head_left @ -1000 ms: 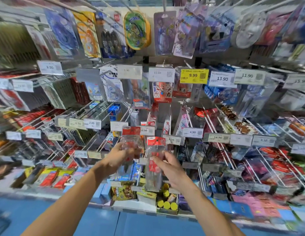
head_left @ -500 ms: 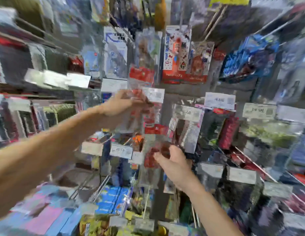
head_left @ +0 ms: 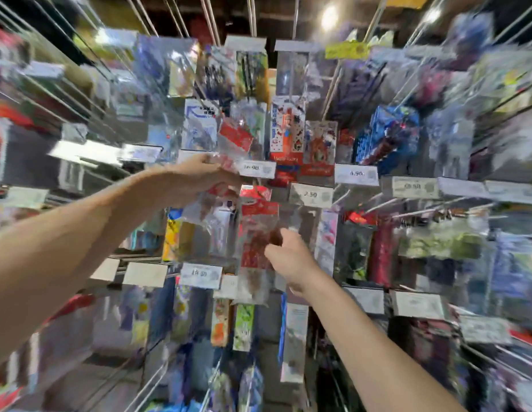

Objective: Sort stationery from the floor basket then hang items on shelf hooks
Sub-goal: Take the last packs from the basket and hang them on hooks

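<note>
Motion-blurred view of a shop wall crowded with hanging stationery on metal hooks (head_left: 253, 16).

The left hand (head_left: 199, 176) reaches in from the left at mid height. Its fingers are curled round the middle of the upper pack (head_left: 233, 136), a clear sleeve with a red card top. The red top tilts to the right above the hand and the clear body hangs below it. This pack is just left of the 16.90 tag (head_left: 257, 168).

The right hand (head_left: 291, 260) comes up from the lower right. It pinches the right edge of the lower pack (head_left: 257, 221), also clear with a red card top, about halfway down. Blur hides how many fingers are on it. This pack hangs upright near the centre, below the 16.90 tag and left of the 2.50 tag (head_left: 311, 194).

The two packs are close together, and their clear bodies seem to overlap. Whether either pack is on a hook cannot be told.
</note>
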{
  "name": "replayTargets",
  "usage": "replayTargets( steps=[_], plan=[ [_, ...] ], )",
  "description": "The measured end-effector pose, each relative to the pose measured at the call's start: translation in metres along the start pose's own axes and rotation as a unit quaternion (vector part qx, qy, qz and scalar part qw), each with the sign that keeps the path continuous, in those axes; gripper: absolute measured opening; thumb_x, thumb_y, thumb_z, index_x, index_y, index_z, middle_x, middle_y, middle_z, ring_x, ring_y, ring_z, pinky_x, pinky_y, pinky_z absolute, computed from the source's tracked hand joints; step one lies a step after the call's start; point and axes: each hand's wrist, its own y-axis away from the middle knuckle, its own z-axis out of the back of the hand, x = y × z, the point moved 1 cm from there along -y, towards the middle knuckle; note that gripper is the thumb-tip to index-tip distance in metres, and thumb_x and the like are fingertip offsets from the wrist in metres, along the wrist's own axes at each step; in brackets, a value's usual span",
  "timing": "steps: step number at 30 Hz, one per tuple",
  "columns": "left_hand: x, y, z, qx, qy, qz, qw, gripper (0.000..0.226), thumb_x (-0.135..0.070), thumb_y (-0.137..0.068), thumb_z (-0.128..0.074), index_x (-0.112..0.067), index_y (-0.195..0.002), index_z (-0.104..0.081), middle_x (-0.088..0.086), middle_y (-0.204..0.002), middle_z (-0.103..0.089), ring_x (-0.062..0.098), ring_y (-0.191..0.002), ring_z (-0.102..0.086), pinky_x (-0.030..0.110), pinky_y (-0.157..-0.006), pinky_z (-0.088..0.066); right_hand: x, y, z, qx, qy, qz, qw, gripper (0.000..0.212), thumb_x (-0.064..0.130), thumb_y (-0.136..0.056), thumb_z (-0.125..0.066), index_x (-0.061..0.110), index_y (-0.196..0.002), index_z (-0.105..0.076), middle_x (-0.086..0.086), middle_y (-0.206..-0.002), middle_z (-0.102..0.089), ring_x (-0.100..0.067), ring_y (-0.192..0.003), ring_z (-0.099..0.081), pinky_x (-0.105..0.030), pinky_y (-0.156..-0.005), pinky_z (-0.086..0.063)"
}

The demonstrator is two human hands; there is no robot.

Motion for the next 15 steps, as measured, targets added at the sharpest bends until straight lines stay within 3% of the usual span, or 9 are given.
replayTargets(
  steps=[2, 4, 8, 11, 15],
  plan=[
    [-0.010, 0.003, 0.000, -0.012, 0.011, 0.002, 1.000, 0.034, -0.016, -0.090, -0.077, -0.003, -0.119, -0.065, 0.022, -0.125, -0.070, 0.039, -0.117, -0.067, 0.054, -0.100, -0.052, 0.009, -0.007, -0.001, 0.003, 0.003, -0.001, 1.000, 0.022, 0.000, -0.091, -0.050, 0.007, -0.104, -0.066, -0.003, -0.087, -0.067, -0.017, -0.075, -0.059, -0.026, -0.062, -0.044],
    [-0.018, 0.001, 0.004, -0.002, 0.038, 0.013, 0.999, 0.028, -0.011, -0.089, -0.077, -0.006, -0.114, -0.066, 0.019, -0.121, -0.072, 0.036, -0.115, -0.069, 0.049, -0.093, -0.053, 0.019, -0.017, 0.000, 0.001, 0.002, 0.000, 1.000, 0.022, 0.002, -0.092, -0.050, 0.006, -0.107, -0.066, -0.006, -0.089, -0.067, -0.019, -0.077, -0.059, -0.029, -0.067, -0.045],
    [-0.023, 0.001, 0.003, 0.024, 0.029, 0.035, 0.999, 0.032, -0.006, -0.092, -0.071, -0.005, -0.123, -0.064, 0.017, -0.121, -0.070, 0.030, -0.110, -0.067, 0.049, -0.098, -0.052, 0.034, -0.037, 0.003, -0.027, 0.005, -0.010, 1.000, 0.021, 0.007, -0.094, -0.052, -0.002, -0.111, -0.062, -0.008, -0.082, -0.058, -0.019, -0.073, -0.053, -0.032, -0.067, -0.042],
    [-0.024, 0.002, 0.000, 0.025, 0.040, 0.038, 0.998, 0.037, -0.003, -0.091, -0.070, 0.000, -0.127, -0.062, 0.021, -0.123, -0.069, 0.032, -0.112, -0.068, 0.039, -0.081, -0.058, 0.036, -0.048, -0.002, -0.031, 0.004, -0.031, 0.999, 0.017, 0.011, -0.097, -0.054, 0.007, -0.111, -0.062, -0.011, -0.095, -0.065, -0.020, -0.081, -0.056, -0.033, -0.069, -0.045],
    [-0.015, 0.000, 0.004, 0.038, 0.054, 0.041, 0.997, 0.033, -0.004, -0.091, -0.070, -0.004, -0.124, -0.062, 0.016, -0.119, -0.068, 0.031, -0.110, -0.066, 0.043, -0.081, -0.058, 0.035, -0.060, -0.009, -0.043, 0.014, -0.051, 0.998, 0.021, 0.007, -0.099, -0.048, 0.005, -0.118, -0.057, -0.010, -0.108, -0.065, -0.023, -0.094, -0.058, -0.034, -0.074, -0.044]
  ],
)
